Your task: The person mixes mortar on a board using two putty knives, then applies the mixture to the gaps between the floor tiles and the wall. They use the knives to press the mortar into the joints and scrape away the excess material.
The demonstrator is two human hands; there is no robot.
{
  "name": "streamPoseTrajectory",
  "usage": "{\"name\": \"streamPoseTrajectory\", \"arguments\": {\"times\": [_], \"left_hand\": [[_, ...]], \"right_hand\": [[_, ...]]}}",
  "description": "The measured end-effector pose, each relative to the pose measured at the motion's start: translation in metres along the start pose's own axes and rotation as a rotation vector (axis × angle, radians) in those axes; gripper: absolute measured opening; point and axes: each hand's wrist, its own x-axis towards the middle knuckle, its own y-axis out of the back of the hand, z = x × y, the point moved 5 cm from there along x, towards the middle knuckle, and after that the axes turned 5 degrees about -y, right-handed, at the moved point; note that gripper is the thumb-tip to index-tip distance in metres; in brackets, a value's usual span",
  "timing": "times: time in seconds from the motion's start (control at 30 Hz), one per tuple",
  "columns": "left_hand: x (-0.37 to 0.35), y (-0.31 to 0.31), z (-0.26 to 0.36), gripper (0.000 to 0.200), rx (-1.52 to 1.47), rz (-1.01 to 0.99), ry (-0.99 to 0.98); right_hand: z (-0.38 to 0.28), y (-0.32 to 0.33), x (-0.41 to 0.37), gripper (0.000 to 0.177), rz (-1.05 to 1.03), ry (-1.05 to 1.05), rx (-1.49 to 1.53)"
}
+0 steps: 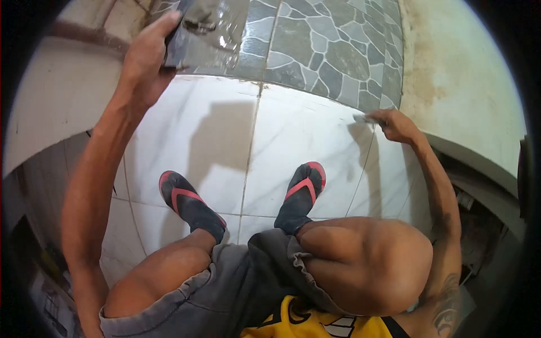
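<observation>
My left hand grips the dark edge of a shiny grey container, its thumb along the top side. A wet grey paste with a darker lump lies in it. Over at the right, my right hand is closed on a small grey flat-tipped piece, which points left above the white tile floor. Just beyond that tip runs the edge where the white tiles meet the stone-patterned grey tiles.
Cream walls rise close on the right and on the left. My feet, in dark socks and red-strapped flip-flops, stand on the white tiles. Dark recesses with clutter lie low at both sides.
</observation>
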Motion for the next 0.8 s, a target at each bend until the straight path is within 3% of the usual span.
{"name": "streamPoseTrajectory", "arguments": {"times": [0.07,0.13,0.2,0.33,0.4,0.47,0.53,0.6,0.8], "left_hand": [[-0.006,-0.019,-0.013,0.032,-0.079,0.0,0.024],[-0.006,-0.028,-0.031,0.027,-0.131,0.099,0.081],[-0.004,-0.036,-0.046,0.028,-0.118,0.034,0.082],[-0.008,-0.062,-0.052,0.029,-0.069,0.016,0.07],[-0.008,-0.062,-0.057,0.029,-0.084,-0.039,0.067],[-0.008,-0.063,-0.052,0.03,-0.095,-0.052,0.055],[-0.014,-0.069,-0.038,0.03,-0.091,-0.031,0.034],[-0.016,-0.072,-0.029,0.029,-0.089,0.023,0.001],[-0.02,-0.074,-0.023,0.029,-0.168,0.002,-0.029]], "right_hand": [[-0.016,0.007,-0.023,0.051,0.103,-0.068,0.549],[-0.031,0.01,-0.033,0.054,0.23,-0.008,1.075],[-0.05,0.007,-0.034,0.059,0.264,0.133,1.546],[-0.097,0.024,-0.033,0.062,0.404,0.305,1.813],[-0.114,0.032,-0.031,0.059,0.543,0.244,1.716],[-0.133,0.04,-0.033,0.051,0.817,0.081,1.215],[-0.171,0.058,-0.038,0.051,0.994,0.144,0.901],[-0.194,0.058,-0.032,0.052,0.945,0.229,0.961],[-0.237,0.067,-0.017,0.068,1.205,0.641,0.578]]}}
